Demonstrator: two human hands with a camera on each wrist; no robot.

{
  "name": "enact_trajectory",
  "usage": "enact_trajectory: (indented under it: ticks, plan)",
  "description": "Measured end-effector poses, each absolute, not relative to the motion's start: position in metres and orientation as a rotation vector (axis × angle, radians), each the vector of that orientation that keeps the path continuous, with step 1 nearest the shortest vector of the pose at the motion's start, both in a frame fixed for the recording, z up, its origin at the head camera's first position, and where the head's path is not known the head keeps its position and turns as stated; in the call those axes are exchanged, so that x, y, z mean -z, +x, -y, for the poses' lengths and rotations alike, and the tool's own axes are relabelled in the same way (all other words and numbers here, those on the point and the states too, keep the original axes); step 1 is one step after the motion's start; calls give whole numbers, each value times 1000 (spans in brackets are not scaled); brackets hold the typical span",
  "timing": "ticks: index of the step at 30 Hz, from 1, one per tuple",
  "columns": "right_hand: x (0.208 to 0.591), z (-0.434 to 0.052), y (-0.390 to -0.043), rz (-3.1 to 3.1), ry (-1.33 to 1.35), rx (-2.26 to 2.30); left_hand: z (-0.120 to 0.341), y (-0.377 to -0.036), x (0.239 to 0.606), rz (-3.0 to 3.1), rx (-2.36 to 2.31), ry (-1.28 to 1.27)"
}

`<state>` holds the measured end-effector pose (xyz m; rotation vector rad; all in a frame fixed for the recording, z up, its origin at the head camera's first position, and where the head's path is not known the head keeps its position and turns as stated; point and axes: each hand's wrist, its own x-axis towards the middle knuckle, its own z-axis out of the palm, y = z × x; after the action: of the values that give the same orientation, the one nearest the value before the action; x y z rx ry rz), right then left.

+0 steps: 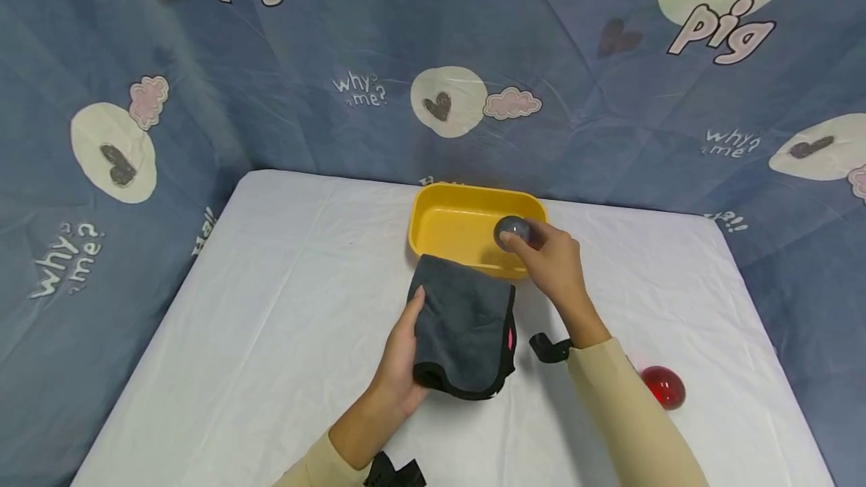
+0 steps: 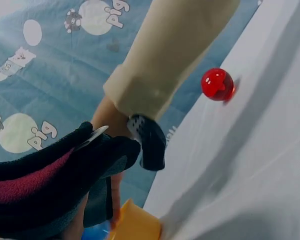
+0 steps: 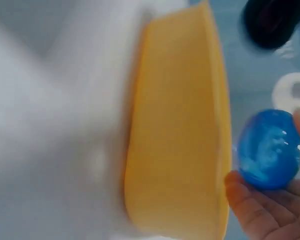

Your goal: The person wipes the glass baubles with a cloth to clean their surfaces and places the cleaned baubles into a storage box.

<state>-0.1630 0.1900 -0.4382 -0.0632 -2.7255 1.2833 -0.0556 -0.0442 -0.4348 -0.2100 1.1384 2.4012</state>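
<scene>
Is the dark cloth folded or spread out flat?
Folded: the dark cloth lies doubled over, its layered edges showing at the near end, gripped by the left hand.

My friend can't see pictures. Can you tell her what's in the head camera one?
A person's right hand holds a small ball over a yellow tub, while the left hand holds a dark folded cloth. A red ball lies on the white table.
</scene>
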Motion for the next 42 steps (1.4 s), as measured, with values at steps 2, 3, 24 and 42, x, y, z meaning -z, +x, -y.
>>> enact_trajectory:
  ticks: [2, 3, 24, 42]
  plan:
    - [442, -189, -170, 2800, 13, -1141, 45, -56, 435, -1135, -2402, -198]
    - [445, -189, -173, 2834, 41, -1087, 45, -56, 435, -1134, -2403, -193]
    - [450, -171, -196, 3129, 155, -806, 47, -56, 434, -1150, -2390, -189]
    - [451, -168, -197, 3200, 107, -706, 48, -55, 434, -1146, -2391, -169]
